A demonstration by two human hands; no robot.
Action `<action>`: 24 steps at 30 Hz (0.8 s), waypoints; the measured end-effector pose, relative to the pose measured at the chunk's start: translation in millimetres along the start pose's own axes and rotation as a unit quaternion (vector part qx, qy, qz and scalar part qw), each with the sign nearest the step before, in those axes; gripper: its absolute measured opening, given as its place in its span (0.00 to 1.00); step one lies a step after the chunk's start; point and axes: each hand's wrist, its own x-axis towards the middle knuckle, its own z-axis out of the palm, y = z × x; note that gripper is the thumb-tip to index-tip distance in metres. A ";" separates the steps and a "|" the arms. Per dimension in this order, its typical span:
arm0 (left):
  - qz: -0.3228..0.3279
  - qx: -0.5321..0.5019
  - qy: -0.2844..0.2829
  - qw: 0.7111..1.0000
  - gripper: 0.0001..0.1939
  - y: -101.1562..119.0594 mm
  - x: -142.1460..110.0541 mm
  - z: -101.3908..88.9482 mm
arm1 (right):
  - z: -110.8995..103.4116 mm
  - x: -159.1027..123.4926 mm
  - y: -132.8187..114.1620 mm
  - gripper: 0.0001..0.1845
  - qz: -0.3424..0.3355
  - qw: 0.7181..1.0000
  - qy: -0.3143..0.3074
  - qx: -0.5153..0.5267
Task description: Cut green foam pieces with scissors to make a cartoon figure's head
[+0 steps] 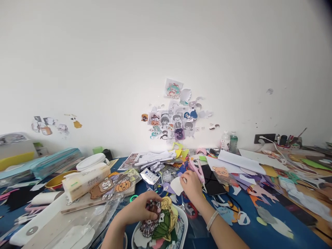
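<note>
Near the bottom middle, my left hand (141,209) pinches a brown-and-white paper cutout (150,226) of a cartoon figure. That cutout is above a white oval tub (184,221), where a green-and-yellow cutout (164,221) and other paper pieces lie. Further forward and to the right, my right hand (191,185) has its fingers curled at the edge of a rounded white paper piece (176,186). A pale bracelet circles my right wrist. Purple and grey paper scraps surround that white piece, and a pink pen-like tool (200,171) lies just behind the hand.
Paper scraps cover the blue tabletop (269,231). On the left are a tissue pack (85,181) and a teal pouch (55,166). A black tablet-like slab (214,181) lies right of my right hand. Two bottles (233,142) stand by the wall, below drawings (173,119) stuck there.
</note>
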 end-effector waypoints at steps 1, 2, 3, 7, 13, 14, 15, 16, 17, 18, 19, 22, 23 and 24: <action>-0.002 -0.001 0.001 1.000 0.24 -0.6 -0.5 -1.1 | -0.8 -1.1 -1.8 0.09 -0.008 1.000 -0.002 -0.017; -0.001 -0.001 0.004 1.000 0.25 -0.5 -0.8 -2.3 | -1.0 -2.9 -4.3 0.09 -0.017 0.999 -0.015 -0.030; 0.005 -0.002 0.007 1.000 0.25 0.4 -1.2 -3.6 | -0.9 -5.6 -7.5 0.10 -0.028 0.998 -0.042 -0.038; 0.063 -0.031 0.011 0.997 0.16 7.7 -5.3 -10.7 | 0.6 -22.0 -24.2 0.14 -0.081 0.967 -0.236 -0.041; 0.053 -0.175 0.037 0.982 0.10 6.5 -11.4 -18.1 | -5.0 -34.0 -47.3 0.13 -0.157 0.913 -0.357 -0.118; 0.044 -0.193 0.039 0.979 0.11 4.9 -11.3 -18.0 | -6.2 -33.2 -48.9 0.12 -0.149 0.915 -0.361 -0.104; 0.038 -0.203 0.039 0.978 0.12 3.7 -10.7 -17.7 | -7.1 -32.0 -49.6 0.10 -0.139 0.919 -0.360 -0.084; 0.034 -0.206 0.041 0.977 0.13 3.1 -9.9 -17.1 | -7.8 -30.7 -49.7 0.08 -0.124 0.925 -0.356 -0.058; 0.031 -0.203 0.048 0.977 0.14 3.1 -8.9 -16.5 | -8.2 -29.2 -49.2 0.06 -0.106 0.931 -0.347 -0.031; 0.030 -0.196 0.060 0.978 0.16 3.7 -7.6 -15.7 | -8.3 -27.9 -48.4 0.04 -0.087 0.937 -0.338 -0.009; 0.028 -0.185 0.076 0.979 0.17 4.8 -6.2 -14.8 | -8.3 -26.7 -47.4 0.02 -0.069 0.941 -0.330 0.008; 0.013 -0.156 0.093 0.983 0.21 8.2 -1.4 -11.7 | -8.0 -25.0 -45.3 0.04 -0.042 0.943 -0.330 0.027; 0.011 -0.147 0.083 0.986 0.22 8.5 0.4 -10.1 | -7.9 -25.0 -44.9 0.04 -0.042 0.940 -0.336 0.027; 0.014 -0.138 0.069 0.988 0.22 7.9 2.3 -8.3 | -7.7 -25.4 -44.7 0.04 -0.042 0.938 -0.344 0.027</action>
